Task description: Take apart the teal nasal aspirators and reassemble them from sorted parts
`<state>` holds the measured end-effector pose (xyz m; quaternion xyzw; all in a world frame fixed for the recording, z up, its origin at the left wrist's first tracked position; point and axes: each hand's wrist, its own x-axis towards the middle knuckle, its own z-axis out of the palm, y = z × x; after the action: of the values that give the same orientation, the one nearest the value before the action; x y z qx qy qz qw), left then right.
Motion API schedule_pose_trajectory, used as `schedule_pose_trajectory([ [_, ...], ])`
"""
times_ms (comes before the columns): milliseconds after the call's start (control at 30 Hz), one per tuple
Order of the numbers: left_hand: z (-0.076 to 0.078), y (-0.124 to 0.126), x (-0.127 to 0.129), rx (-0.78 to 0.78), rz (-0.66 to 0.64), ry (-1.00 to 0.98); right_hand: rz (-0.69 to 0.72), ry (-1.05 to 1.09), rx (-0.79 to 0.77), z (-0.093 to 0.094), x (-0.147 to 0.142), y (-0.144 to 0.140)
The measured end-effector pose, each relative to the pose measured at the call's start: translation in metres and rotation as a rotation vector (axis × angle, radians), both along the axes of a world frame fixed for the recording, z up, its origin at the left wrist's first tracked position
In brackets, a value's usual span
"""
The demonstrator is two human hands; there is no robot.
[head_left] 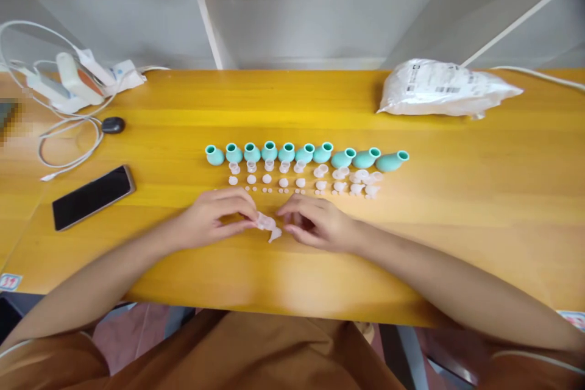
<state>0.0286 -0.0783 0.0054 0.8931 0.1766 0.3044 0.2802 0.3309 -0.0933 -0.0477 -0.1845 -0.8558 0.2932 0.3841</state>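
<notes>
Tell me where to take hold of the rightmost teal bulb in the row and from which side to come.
Take the rightmost teal bulb by its wide rounded body, left of the narrow neck. It lies tipped over, mouth pointing right, so come down from above with a grip across the belly, front to back. Small clear parts crowd its near side, so a low approach from there would likely knock them.

1. Between my left hand (214, 216) and right hand (315, 222), the small translucent pale-pink silicone pieces (269, 225).
2. Beyond my fingers, the row of teal rubber bulbs (306, 155) on the yellow-orange wooden table (479, 207).
3. Far left of my left hand, the glossy black phone (92, 196).
</notes>
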Motion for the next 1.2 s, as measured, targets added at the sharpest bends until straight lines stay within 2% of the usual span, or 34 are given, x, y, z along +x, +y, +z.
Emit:
schedule_pose_trajectory([
  [67, -0.008, -0.005, 0.007, 0.044, -0.044, 0.009, 0.077, 0.000, -0.071, 0.004, 0.001, 0.001],
  [133, -0.012, -0.009, 0.011, 0.152, -0.088, 0.027, 0.162, 0.000, -0.126, 0.007, 0.002, 0.002],
  [267, -0.012, -0.013, 0.015, 0.249, -0.118, 0.061, 0.249, -0.015, -0.160, 0.009, 0.001, 0.005],
  [433, -0.011, -0.017, 0.019, 0.253, -0.099, 0.121, 0.265, -0.078, -0.119, 0.008, -0.002, 0.004],
  [533, -0.007, -0.014, 0.013, 0.276, -0.098, 0.156, 0.249, -0.067, -0.144, 0.008, -0.003, 0.003],
  [633, 0.006, -0.006, -0.004, 0.392, 0.020, 0.149, 0.210, -0.019, -0.172, 0.009, -0.003, 0.001],
  [733, 0.023, 0.006, -0.027, 0.459, 0.223, 0.352, 0.188, -0.006, -0.169, 0.009, -0.003, 0.001],
  [833, 0.036, 0.017, -0.048, 0.414, 0.427, 0.579, 0.195, 0.005, -0.168, 0.008, -0.003, 0.001],
  [900, 0.038, 0.024, -0.058, 0.335, 0.470, 0.664, 0.199, 0.000, -0.173, 0.008, -0.003, 0.001],
  [1000, 0.034, 0.032, -0.067, 0.229, 0.417, 0.678, 0.192, -0.011, -0.173, 0.009, -0.003, 0.001],
  [1133, 0.021, 0.039, -0.067, 0.201, 0.355, 0.690, 0.178, -0.005, -0.175, 0.010, -0.003, -0.001],
  [1200, 0.015, 0.040, -0.066, 0.182, 0.320, 0.636, 0.158, 0.010, -0.193, 0.009, -0.004, -0.002],
])
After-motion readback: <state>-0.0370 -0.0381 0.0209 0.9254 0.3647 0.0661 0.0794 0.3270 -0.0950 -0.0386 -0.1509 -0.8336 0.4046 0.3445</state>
